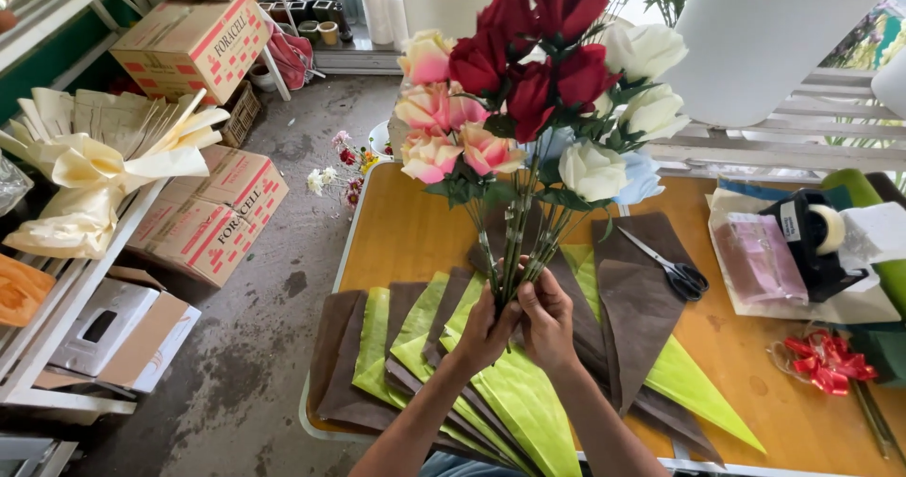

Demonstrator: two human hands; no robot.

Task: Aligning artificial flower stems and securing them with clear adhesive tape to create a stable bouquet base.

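I am looking down on an orange-brown wooden desk (755, 364) with a pale edge, standing on a stained grey concrete floor (255, 335). To my left runs a white shelf rack (57, 335) with printed cardboard boxes (193, 38) stacked beside and under it; I cannot see into the boxes, as their flaps are shut. A heap of cream wrapping sheets (94, 170) rests on the shelf.

On the desk lies a fan of overlapping brown and lime-green wrapping sheets (425, 364), their pointed ends spreading toward me and to the right. Black-handled scissors (670, 271) lie on a brown sheet, a black tape dispenser (816, 241) stands farther right, and a red ribbon bow (826, 359) lies near the desk's right edge.

My left hand (486, 331) and right hand (550, 321) meet above the fanned sheets, fingers of both wrapped closed around the lower stems of a bunch of artificial roses in red, pink, white and pale blue (538, 100). The bunch stands nearly upright, its long axis running from my hands up and away from me, leaning slightly right, blooms topmost and stem ends down inside my grip. Pink heads sit left, red at the centre and top, white to the right.

A small cluster of loose little flowers (340, 170) sits past the desk's far left corner, over the floor.
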